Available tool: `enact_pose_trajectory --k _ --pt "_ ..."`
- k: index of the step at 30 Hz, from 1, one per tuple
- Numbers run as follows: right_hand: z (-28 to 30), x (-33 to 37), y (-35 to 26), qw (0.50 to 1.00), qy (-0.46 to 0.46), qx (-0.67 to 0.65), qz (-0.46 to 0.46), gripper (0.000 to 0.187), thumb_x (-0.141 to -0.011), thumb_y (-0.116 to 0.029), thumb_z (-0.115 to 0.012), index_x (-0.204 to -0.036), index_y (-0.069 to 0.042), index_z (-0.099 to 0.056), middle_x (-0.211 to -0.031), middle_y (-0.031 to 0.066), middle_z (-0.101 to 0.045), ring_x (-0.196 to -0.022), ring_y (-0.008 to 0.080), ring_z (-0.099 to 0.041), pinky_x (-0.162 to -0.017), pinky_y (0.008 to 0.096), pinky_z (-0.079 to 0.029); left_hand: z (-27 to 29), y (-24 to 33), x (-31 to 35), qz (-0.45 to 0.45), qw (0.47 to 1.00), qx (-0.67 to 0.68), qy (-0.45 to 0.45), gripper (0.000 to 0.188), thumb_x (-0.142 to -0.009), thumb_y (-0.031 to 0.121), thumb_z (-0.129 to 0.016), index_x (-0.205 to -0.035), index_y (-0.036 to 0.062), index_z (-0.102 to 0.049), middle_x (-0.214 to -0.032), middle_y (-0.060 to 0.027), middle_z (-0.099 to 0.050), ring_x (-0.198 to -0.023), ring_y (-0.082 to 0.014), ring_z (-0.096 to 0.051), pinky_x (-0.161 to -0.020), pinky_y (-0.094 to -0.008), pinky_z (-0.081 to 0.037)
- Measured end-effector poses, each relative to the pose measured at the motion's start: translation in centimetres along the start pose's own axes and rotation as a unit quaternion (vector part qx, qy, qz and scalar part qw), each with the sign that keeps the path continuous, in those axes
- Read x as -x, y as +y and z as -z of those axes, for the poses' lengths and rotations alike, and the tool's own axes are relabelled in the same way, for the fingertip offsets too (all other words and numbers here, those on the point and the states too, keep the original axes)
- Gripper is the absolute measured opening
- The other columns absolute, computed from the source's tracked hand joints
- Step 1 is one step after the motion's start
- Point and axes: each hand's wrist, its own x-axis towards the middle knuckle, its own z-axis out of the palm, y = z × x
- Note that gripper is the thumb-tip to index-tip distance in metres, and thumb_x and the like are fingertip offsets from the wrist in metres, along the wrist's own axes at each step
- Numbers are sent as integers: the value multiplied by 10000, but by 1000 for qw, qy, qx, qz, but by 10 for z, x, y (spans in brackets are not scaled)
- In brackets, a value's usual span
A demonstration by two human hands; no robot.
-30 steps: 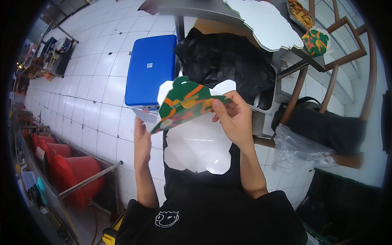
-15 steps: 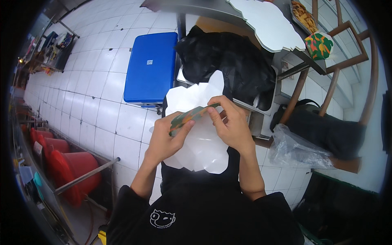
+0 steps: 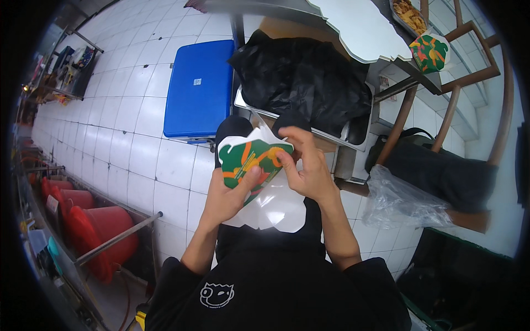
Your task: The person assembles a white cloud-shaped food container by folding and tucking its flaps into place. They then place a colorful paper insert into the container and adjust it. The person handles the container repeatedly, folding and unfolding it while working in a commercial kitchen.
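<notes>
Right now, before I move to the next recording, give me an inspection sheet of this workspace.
Surface: metal table ahead, bearing white carton blanks.
Work items: green patterned carton, partly folded; white blank over the lap.
Clutter: black plastic bag; clear plastic bag at right.
Hands: left hand grips the carton's near left side; right hand has its thumb on the right side.
Cables: thin reddish line lower left; cable or hose, cannot tell.
Surroundings: tiled floor, blue box, red tubs.
</notes>
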Motion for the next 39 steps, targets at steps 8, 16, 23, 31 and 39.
enact_pose_trajectory --k 8,16,23,31,39 --pt "-16 11 6 991 93 -73 -54 313 -929 -3 -727 -1209 41 -595 -872 46 -649 -807 88 -631 -727 233 -515 -1 0 -9 119 969 217 2 374 -988 210 -698 -1264 -15 -583 -1126 -95 -691 -989 -157 -703 -854 -304 -580" --pt "-7 11 7 981 72 106 147 235 -794 66 -760 -1017 -3 -729 -848 73 -619 -708 172 -637 -630 281 -516 0 -12 -6 175 961 217 2 396 -964 225 -736 -1250 -15 -605 -1129 -117 -709 -996 -180 -714 -850 -315 -589" --pt "16 7 16 965 -48 129 221 300 -661 19 -757 -950 -62 -757 -877 59 -566 -679 175 -624 -559 292 -511 -5 -17 -6 165 943 286 -30 331 -983 226 -709 -1193 -22 -644 -1101 -119 -726 -955 -171 -725 -846 -311 -591" --pt "10 8 23 958 -1 138 251 239 -613 0 -732 -844 -53 -701 -863 84 -540 -650 166 -605 -497 279 -492 -8 -25 -7 174 945 274 -37 356 -1002 216 -670 -1249 -31 -598 -1137 -134 -707 -976 -192 -719 -864 -335 -589" --pt "6 13 16 962 18 173 211 215 -614 28 -716 -819 -25 -681 -850 91 -529 -617 175 -601 -474 276 -493 -6 -29 -9 159 950 267 -38 357 -998 206 -674 -1249 -36 -598 -1138 -144 -705 -975 -198 -719 -850 -332 -592"
